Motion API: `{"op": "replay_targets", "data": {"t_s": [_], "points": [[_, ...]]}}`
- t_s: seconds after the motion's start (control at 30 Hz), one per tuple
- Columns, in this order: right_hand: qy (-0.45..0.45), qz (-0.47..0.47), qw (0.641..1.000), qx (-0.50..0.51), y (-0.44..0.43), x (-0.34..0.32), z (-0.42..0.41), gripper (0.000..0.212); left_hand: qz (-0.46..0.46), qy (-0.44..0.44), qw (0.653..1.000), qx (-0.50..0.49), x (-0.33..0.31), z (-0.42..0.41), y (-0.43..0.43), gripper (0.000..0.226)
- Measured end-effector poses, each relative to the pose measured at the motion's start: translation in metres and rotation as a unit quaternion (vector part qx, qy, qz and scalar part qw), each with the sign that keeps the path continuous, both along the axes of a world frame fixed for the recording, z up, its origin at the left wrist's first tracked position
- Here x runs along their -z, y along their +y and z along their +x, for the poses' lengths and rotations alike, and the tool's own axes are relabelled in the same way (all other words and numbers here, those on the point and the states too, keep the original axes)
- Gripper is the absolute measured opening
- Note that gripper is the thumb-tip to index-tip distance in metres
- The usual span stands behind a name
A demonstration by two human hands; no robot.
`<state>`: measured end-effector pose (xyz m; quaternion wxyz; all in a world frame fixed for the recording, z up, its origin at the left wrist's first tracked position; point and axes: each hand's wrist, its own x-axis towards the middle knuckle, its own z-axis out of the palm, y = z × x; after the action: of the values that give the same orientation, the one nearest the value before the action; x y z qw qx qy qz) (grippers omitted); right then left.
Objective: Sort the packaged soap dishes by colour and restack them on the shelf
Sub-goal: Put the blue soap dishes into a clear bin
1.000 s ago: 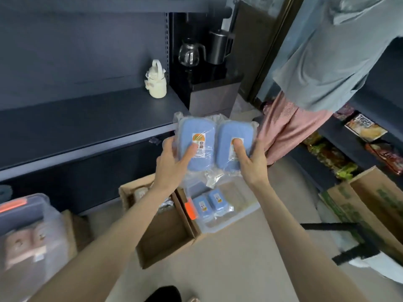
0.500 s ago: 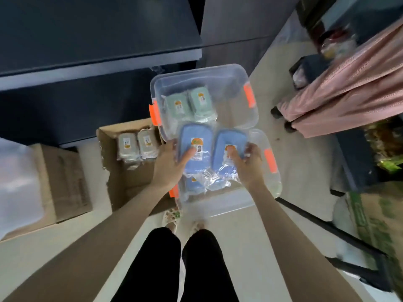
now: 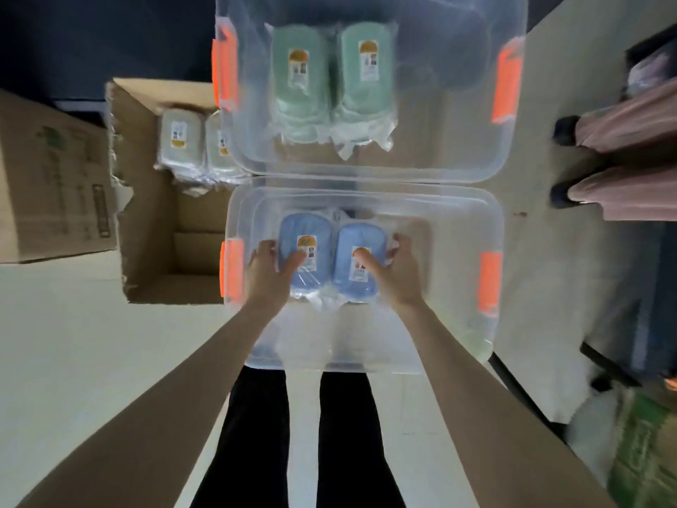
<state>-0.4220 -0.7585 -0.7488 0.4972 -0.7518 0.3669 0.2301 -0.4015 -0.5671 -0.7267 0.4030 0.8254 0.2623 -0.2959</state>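
- Head view: the left hand (image 3: 266,275) and the right hand (image 3: 398,275) are apart, each clamped on one outer side of a pair of blue soap dishes (image 3: 306,251) wrapped in clear film.
- Each thumb lies on top of a blue lid near its label, and the fingers curl round the outer edge.
- The blue soap dishes sit side by side between the hands, inside the outline of a clear bin (image 3: 458,201). Whether they rest on its bottom cannot be told.
- Orange latches (image 3: 231,267) sit on the bin's short walls, one just left of the left hand and one well right of the right hand.
- Beyond the hands, a second clear bin (image 3: 439,152) touches the first and holds two green soap dishes (image 3: 298,73) side by side in film.
- Left of the left hand and farther away, an open cardboard box (image 3: 154,229) holds pale grey soap dishes (image 3: 181,137); the second bin's edge overlaps them.
- Farther left stands another cardboard box (image 3: 47,177).
- Right of the right hand and beyond it are another person's pink trouser legs (image 3: 622,159) and dark shoes.
- Below the hands, the wearer's black trouser legs (image 3: 344,441) stand on the pale floor (image 3: 91,342).
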Motion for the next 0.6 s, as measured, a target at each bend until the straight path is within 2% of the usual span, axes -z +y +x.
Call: {"op": "replay_targets", "data": {"t_s": [0.1,0.23,0.3,0.6], "points": [[-0.039,-0.009,0.999,-0.014,0.001,0.026,0.005,0.050,0.002,-0.003,1.000,-0.023,0.021,-0.003,-0.001,0.052],[-0.041,-0.012,0.998,-0.040,0.001,0.052,0.009,0.053,0.022,-0.012,1.000,-0.014,0.045,-0.006,-0.002,0.059],[-0.032,-0.014,0.997,-0.068,0.003,0.062,0.010,0.061,0.020,0.000,1.000,-0.018,0.055,-0.007,-0.002,0.057],[-0.016,-0.031,0.992,-0.123,0.002,0.072,0.011,0.070,0.034,0.000,0.999,0.032,0.068,-0.007,0.004,0.043]]}}
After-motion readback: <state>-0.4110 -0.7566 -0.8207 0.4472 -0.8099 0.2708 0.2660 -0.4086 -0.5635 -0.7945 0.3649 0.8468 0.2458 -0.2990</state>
